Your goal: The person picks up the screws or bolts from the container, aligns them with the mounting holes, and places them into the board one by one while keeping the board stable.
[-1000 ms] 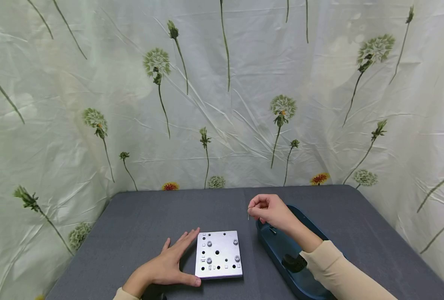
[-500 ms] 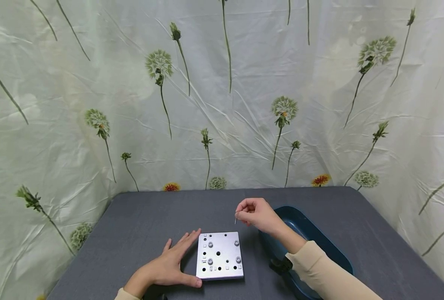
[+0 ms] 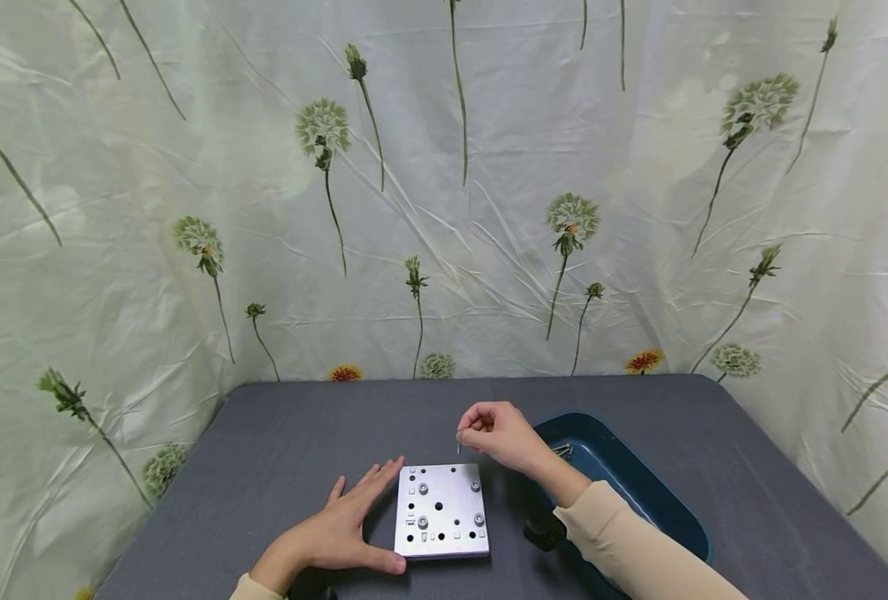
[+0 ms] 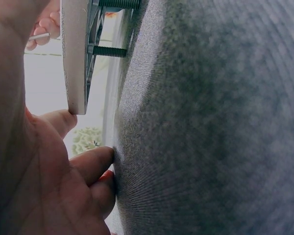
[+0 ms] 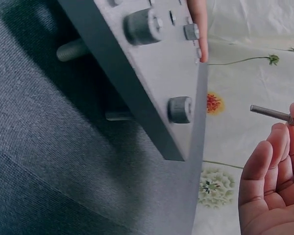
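Observation:
A square silver metal plate with several holes and socket-head screws lies in front of me. Threaded screw shanks stick out below it and hold it above the table. My left hand is spread along the plate's left side, thumb at the near corner, index fingertip at the far corner. Other left fingers rest on the tabletop. Just beyond the plate's far edge, my right hand pinches a thin screw between thumb and fingertips. In the head view that screw points downward, apart from the plate.
A dark blue tray stands right of the plate, partly under my right forearm, with a few screws in its far end. The grey table ends at a hanging floral cloth.
My right hand has moved left from over the tray to beyond the plate's far edge, still pinching the screw. The left hand and the plate keep their places.

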Demonstrator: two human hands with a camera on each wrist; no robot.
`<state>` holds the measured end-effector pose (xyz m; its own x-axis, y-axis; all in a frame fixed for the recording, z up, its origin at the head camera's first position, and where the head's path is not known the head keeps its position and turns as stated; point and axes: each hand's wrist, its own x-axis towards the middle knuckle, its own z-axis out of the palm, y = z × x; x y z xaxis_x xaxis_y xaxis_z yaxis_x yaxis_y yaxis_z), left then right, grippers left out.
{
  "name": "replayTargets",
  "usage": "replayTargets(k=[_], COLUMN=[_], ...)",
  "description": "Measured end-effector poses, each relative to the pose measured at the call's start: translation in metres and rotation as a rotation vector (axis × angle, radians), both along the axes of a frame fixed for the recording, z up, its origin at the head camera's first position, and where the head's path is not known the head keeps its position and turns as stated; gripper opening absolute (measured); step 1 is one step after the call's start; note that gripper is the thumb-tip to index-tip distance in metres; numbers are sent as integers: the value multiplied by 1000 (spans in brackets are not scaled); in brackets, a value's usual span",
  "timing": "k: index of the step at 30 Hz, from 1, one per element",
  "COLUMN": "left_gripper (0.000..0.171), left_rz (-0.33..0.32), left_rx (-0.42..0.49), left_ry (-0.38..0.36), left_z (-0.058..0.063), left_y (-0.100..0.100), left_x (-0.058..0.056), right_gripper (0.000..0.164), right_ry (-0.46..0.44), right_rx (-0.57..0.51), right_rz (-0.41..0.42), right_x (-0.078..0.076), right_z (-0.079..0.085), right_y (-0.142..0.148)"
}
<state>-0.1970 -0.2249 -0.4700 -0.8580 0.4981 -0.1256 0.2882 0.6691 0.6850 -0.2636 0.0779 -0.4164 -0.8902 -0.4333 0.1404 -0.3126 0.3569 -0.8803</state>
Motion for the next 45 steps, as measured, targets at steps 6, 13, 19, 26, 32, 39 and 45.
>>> replayTargets(k=[6, 13, 19, 26, 32, 39, 45], left_gripper=[127, 127, 127, 127, 127, 127, 127], left_rz=[-6, -8, -12, -14, -11, -11, -9], left_rx=[-8, -12, -9, -9, -15, -4, -4], left_ry=[11, 20, 26, 24, 25, 20, 24], left_z=[-1, -1, 0, 0, 1, -1, -3], left_y=[0, -1, 0, 0, -1, -1, -1], left_x=[-1, -1, -1, 0, 0, 0, -1], right_gripper=[9, 8, 7, 7, 5, 5, 6], right_ry=[5, 1, -5, -19, 0, 7, 13], right_rx=[38, 81, 105, 114, 141, 141, 134], right_rz=[-16, -34, -48, -43, -37, -26, -22], right_x=[0, 2, 2, 4, 5, 5, 4], right_z=[-6, -10, -12, -13, -15, -18, -19], right_y=[-6, -11, -11, -12, -14, -14, -15])
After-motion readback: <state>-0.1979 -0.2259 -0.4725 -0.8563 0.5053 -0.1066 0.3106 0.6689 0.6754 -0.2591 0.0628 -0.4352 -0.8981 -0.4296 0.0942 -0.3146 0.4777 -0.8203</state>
